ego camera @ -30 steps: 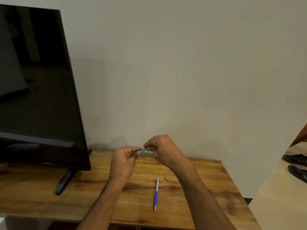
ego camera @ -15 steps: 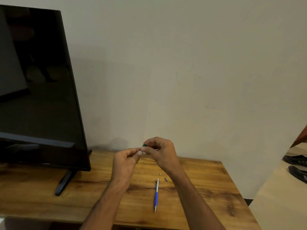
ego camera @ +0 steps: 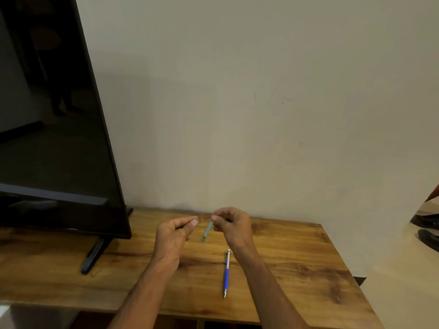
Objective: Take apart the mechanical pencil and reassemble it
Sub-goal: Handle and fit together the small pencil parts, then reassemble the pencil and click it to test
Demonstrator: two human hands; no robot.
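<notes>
Nearest, the blue pencil (ego camera: 226,274) lies on the surface (ego camera: 297,269), long axis toward the wall, just inside the right forearm – right hand (ego camera: 231,224) pinches a blurred greenish piece (ego camera: 207,232); left hand (ego camera: 174,236) pinched shut, contents unclear

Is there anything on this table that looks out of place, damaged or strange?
Nothing looks damaged or spilled. The blue pencil lies flat on the wooden table. The right hand pinches a small blurred greenish piece, which hangs down at a tilt. The left hand is beside it, not touching it.
</notes>
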